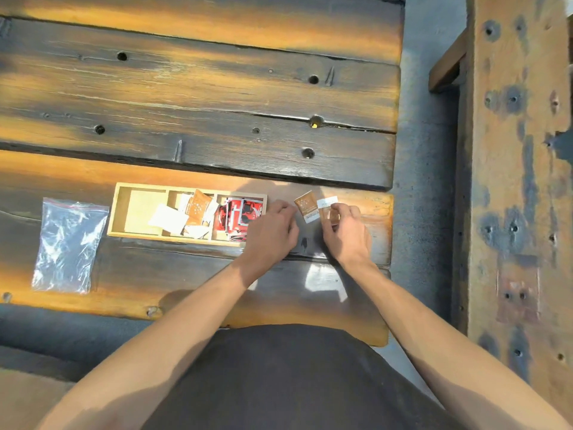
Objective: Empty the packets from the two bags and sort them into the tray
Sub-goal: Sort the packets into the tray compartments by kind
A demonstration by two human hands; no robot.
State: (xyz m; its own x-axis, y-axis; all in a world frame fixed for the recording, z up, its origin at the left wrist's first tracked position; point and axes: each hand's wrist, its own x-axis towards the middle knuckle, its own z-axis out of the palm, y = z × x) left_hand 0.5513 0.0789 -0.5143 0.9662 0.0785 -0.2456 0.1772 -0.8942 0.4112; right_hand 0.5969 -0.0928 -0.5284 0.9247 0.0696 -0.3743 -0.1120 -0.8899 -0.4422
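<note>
Beside the tray (119, 212) holding brown, white and red packets, the right hand (348, 232) is pinching a brown packet (329, 212); the left hand (271, 232) is lying loosely curled, empty.

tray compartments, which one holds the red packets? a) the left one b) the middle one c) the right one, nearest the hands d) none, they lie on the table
c: the red packets fill the right compartment of the wooden tray, next to the left hand; the middle one holds brown and white packets, and the left one shows only a white packet's edge.
</note>
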